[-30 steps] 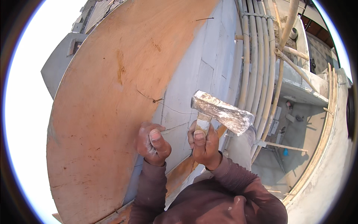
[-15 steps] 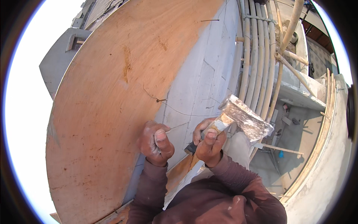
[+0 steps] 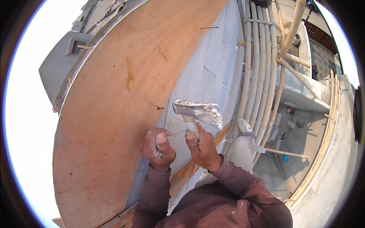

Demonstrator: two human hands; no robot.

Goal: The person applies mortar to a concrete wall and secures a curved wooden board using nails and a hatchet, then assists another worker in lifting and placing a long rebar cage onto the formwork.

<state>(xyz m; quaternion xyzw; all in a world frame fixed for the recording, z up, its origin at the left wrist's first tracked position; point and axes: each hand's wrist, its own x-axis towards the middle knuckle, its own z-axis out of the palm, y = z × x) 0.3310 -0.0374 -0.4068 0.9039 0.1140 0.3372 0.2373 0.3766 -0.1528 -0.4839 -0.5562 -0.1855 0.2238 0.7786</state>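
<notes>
My left hand [image 3: 159,149] is closed in a fist, thumb on top, close to the lower edge of a curved plywood sheet [image 3: 110,110]. From it a thin nail-like rod [image 3: 176,134] seems to stick out toward the grey block wall [image 3: 197,81]; the rest is hidden by the fingers. Just to its right, my right hand [image 3: 205,149] grips the short visible part of a hammer's handle. The hammer head [image 3: 198,111], broad and crusted with pale mortar, is raised above that hand, over the wall. Neither hand touches the other.
Long bamboo poles [image 3: 259,68] run lashed together right of the wall, and my shoe [image 3: 244,125] is against them. A slanting pole [image 3: 292,30] crosses at upper right. Far below lies a concrete floor [image 3: 304,140] with scraps. A bent wire [image 3: 159,108] protrudes at the plywood's edge.
My right hand has swung the hammer leftward, its head now lying more level and nearer my left hand. The left fist keeps about the same place. My shoe has come into view.
</notes>
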